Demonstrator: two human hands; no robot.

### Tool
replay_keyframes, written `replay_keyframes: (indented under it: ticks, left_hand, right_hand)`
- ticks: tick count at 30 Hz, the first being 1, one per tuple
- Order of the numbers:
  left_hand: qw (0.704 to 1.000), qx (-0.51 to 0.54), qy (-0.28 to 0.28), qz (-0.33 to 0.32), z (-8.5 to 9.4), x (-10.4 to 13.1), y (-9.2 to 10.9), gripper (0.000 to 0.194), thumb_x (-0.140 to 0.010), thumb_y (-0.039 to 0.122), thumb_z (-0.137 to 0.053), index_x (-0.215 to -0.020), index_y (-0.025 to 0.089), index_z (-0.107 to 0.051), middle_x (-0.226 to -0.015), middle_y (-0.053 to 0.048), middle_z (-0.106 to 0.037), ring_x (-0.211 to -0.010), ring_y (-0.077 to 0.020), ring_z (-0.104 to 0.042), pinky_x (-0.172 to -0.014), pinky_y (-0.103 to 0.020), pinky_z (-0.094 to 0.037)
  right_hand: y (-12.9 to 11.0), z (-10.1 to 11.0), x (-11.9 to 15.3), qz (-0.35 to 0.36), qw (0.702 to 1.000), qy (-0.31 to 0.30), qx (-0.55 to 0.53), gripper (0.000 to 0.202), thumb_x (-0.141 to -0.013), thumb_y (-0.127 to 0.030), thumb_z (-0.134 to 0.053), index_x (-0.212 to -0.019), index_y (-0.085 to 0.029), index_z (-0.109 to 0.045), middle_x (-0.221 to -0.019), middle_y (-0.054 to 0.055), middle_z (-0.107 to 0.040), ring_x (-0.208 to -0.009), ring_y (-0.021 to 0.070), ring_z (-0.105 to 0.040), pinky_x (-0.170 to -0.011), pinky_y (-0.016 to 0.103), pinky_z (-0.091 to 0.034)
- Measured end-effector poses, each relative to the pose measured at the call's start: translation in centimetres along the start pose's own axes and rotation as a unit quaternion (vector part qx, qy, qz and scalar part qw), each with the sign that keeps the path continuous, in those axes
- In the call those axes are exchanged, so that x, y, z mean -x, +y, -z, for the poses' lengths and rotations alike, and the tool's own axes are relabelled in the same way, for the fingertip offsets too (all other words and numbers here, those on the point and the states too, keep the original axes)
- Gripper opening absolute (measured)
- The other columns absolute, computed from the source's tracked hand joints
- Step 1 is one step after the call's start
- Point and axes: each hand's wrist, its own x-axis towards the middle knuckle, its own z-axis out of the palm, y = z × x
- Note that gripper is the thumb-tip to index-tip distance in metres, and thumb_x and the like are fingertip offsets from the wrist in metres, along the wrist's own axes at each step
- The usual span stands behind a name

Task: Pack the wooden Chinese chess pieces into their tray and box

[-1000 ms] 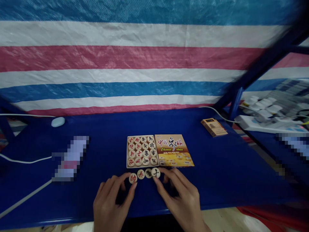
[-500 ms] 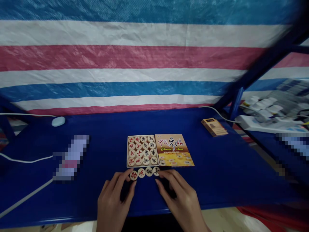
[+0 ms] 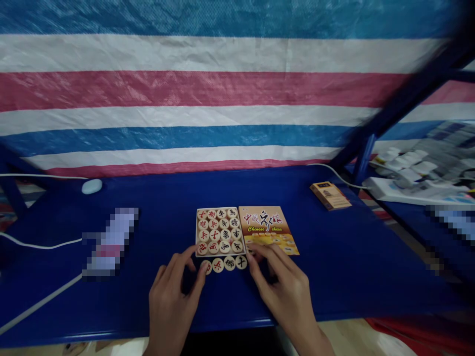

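A shallow white box (image 3: 219, 255) holds rows of round Chinese chess pieces (image 3: 224, 235), marked in red or black. In front of it, a short row of loose pieces (image 3: 230, 263) lies on the blue table. My left hand (image 3: 174, 284) is open, its index fingertip at the box's front left corner and its thumb over the leftmost loose piece (image 3: 208, 268). On the other side, my right hand (image 3: 284, 279) is open with bent fingers. Its fingertips reach over the front left part of the printed box lid (image 3: 269, 222), and its thumb is close to the rightmost loose piece (image 3: 241, 262).
A small tan box (image 3: 330, 195) lies at the back right, near a white power strip (image 3: 408, 190). On the left are a blurred-out phone-like object (image 3: 113, 242), white cables and a pale mouse-like object (image 3: 92, 186). A striped sheet (image 3: 222, 89) hangs behind the table.
Both index fingers have moved forward, the left to the box's corner and the right onto the lid. My left thumb now covers part of the leftmost loose piece; the rightmost is uncovered.
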Motion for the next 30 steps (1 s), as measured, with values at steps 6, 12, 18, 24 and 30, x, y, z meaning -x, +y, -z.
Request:
replay_keyframes:
  ticks: [6,12,18,24,30]
  left_hand:
    - [0.998,-0.006,-0.031,0.057,-0.9,-3.8,0.5,0.030,-0.095,0.046,-0.061,-0.118,0.029,-0.066,-0.070,0.004,-0.061,-0.063,-0.0148,-0.060,-0.067,-0.031,-0.046]
    - [0.994,-0.011,-0.052,0.095,-1.6,-4.3,0.4,0.027,-0.093,0.044,-0.061,-0.114,0.029,-0.067,-0.062,0.006,-0.054,-0.058,-0.0143,-0.057,-0.064,-0.030,-0.044]
    - [0.990,-0.001,-0.063,0.127,-1.6,-4.2,0.1,0.028,-0.090,0.047,-0.064,-0.110,0.029,-0.067,-0.061,0.006,-0.053,-0.058,-0.0138,-0.056,-0.059,-0.028,-0.042]
    - [0.995,0.052,0.005,0.083,-1.1,-4.0,0.6,0.028,-0.091,0.045,-0.065,-0.111,0.026,-0.067,-0.064,0.005,-0.054,-0.057,-0.0122,-0.054,-0.061,-0.027,-0.045]
    - [0.999,0.029,0.033,0.015,1.3,-0.2,0.3,0.024,-0.095,0.037,-0.064,-0.115,0.026,-0.065,-0.077,0.003,-0.060,-0.057,-0.0108,-0.052,-0.063,-0.027,-0.048]
  right_hand:
    - [0.1,-1.5,-3.3,0.000,0.994,-0.037,0.106,0.027,-0.097,-0.040,-0.060,-0.119,-0.026,-0.068,-0.115,0.005,-0.071,-0.097,0.0218,-0.071,-0.078,0.034,-0.056]
    - [0.3,-2.2,-3.6,-0.011,0.993,-0.052,0.108,0.025,-0.097,-0.040,-0.059,-0.115,-0.026,-0.069,-0.109,0.004,-0.073,-0.088,0.0199,-0.071,-0.072,0.033,-0.054]
    - [0.3,-2.1,-3.2,-0.015,0.996,-0.033,0.079,0.025,-0.097,-0.040,-0.059,-0.114,-0.026,-0.069,-0.106,0.005,-0.072,-0.088,0.0186,-0.069,-0.074,0.032,-0.054]
    - [0.1,-1.6,-3.7,-0.036,0.999,-0.026,-0.009,0.022,-0.097,-0.037,-0.059,-0.111,-0.023,-0.069,-0.099,0.005,-0.070,-0.076,0.0145,-0.065,-0.074,0.030,-0.054]
    - [0.5,0.5,-0.5,0.006,1.000,0.003,-0.020,0.024,-0.095,-0.028,-0.063,-0.118,-0.023,-0.066,-0.091,0.003,-0.067,-0.076,0.0146,-0.064,-0.074,0.030,-0.054]
